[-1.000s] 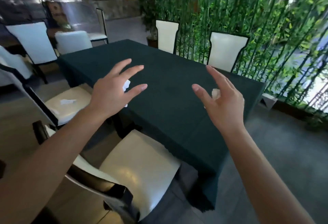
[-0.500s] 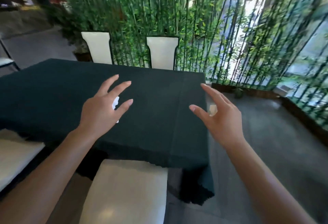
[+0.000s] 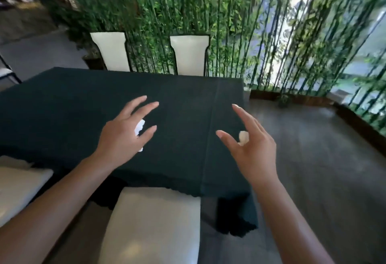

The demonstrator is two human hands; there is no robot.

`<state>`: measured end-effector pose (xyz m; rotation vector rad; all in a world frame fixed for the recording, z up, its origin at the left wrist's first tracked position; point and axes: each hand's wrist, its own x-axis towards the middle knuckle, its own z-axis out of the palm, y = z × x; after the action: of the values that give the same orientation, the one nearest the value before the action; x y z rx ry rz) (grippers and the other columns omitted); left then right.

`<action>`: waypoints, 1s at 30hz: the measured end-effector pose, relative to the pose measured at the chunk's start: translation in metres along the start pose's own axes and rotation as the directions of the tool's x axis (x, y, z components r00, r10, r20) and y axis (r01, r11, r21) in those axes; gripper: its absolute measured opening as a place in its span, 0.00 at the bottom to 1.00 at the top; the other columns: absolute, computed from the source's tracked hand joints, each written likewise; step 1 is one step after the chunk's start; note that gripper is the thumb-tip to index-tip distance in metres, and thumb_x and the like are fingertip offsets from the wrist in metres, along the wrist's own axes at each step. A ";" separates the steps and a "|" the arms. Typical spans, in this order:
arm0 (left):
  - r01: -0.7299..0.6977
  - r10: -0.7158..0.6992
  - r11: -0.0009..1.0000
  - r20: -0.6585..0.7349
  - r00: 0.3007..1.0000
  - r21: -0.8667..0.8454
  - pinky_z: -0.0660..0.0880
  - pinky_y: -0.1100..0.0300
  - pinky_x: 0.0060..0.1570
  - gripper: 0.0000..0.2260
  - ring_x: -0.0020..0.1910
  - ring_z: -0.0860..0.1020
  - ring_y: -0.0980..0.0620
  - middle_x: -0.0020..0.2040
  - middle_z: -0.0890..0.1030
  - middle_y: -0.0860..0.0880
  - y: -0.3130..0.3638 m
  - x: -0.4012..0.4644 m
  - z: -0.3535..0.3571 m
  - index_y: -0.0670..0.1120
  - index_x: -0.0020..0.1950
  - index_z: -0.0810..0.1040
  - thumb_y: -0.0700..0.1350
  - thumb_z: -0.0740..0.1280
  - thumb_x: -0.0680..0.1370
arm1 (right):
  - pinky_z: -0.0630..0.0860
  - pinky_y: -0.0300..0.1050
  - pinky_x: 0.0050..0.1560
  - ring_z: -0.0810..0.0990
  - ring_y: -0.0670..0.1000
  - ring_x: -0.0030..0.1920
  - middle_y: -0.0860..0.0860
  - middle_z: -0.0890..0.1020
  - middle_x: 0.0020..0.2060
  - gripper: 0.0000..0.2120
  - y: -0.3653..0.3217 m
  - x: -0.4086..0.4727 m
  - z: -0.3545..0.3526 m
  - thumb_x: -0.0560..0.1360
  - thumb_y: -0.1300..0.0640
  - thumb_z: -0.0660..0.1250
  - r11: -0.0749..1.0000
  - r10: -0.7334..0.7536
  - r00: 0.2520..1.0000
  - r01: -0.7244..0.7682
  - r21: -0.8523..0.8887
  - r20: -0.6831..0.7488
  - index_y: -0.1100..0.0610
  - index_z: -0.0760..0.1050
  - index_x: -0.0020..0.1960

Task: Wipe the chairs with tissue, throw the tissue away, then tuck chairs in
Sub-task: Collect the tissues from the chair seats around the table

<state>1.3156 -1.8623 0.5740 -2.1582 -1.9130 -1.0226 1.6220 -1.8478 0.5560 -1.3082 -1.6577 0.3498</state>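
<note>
My left hand (image 3: 123,136) hovers over the dark green tablecloth (image 3: 183,100) with its fingers spread, and a crumpled white tissue (image 3: 139,128) shows against its palm. My right hand (image 3: 253,148) is raised near the table's right edge, holding a smaller wad of tissue (image 3: 243,137) under its curled fingers. A white chair seat (image 3: 154,226) sticks out from the table's near side directly below me. Another white seat (image 3: 18,186) lies at the left edge of the view.
Two white chair backs (image 3: 111,51) (image 3: 189,54) stand at the table's far side against a bamboo screen (image 3: 229,19). Dark wooden floor (image 3: 323,169) stretches to the right of the table, bordered by planter boxes (image 3: 271,94).
The view has swung to the right and then drawn closer, so the left-hand chairs left the frame. Both hands kept their spread pose with the tissues and shifted slightly over the table.
</note>
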 end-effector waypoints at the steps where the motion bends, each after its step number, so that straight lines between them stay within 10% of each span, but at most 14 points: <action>1: -0.019 0.018 1.000 0.038 0.999 0.022 0.78 0.55 0.47 0.25 0.59 0.80 0.57 0.77 0.65 0.63 -0.002 0.004 0.006 0.64 0.73 0.72 0.50 0.72 0.78 | 0.71 0.24 0.56 0.79 0.39 0.48 0.37 0.80 0.56 0.30 0.007 -0.005 0.004 0.73 0.39 0.74 0.996 0.061 0.998 -0.062 0.062 0.019 0.36 0.70 0.73; 4: -0.063 0.063 0.998 0.046 0.997 0.008 0.76 0.57 0.45 0.25 0.57 0.79 0.58 0.76 0.68 0.62 -0.008 0.014 0.007 0.61 0.72 0.74 0.47 0.75 0.76 | 0.80 0.45 0.58 0.79 0.44 0.43 0.40 0.77 0.43 0.31 0.012 -0.011 0.008 0.72 0.39 0.75 0.981 0.132 0.991 -0.133 0.144 0.012 0.35 0.70 0.73; 11: -0.109 0.114 0.991 0.056 0.992 -0.080 0.72 0.60 0.48 0.25 0.57 0.72 0.67 0.76 0.66 0.64 -0.032 0.044 0.006 0.62 0.73 0.73 0.50 0.74 0.77 | 0.69 0.23 0.55 0.75 0.26 0.50 0.33 0.77 0.60 0.30 -0.014 -0.005 0.015 0.72 0.41 0.76 0.990 0.137 0.978 -0.132 0.039 -0.159 0.38 0.72 0.73; 30: -0.071 0.076 0.954 0.006 0.997 -0.290 0.76 0.44 0.61 0.24 0.58 0.72 0.68 0.77 0.66 0.62 -0.198 0.031 -0.074 0.62 0.73 0.72 0.52 0.72 0.78 | 0.79 0.43 0.56 0.81 0.41 0.43 0.50 0.86 0.50 0.30 -0.160 -0.028 0.143 0.73 0.36 0.72 0.982 0.069 0.987 -0.092 -0.166 -0.145 0.35 0.69 0.73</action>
<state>1.1044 -1.8282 0.5757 -2.3737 -1.7686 -1.3498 1.4112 -1.8877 0.5850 -1.4969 -1.5478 0.1619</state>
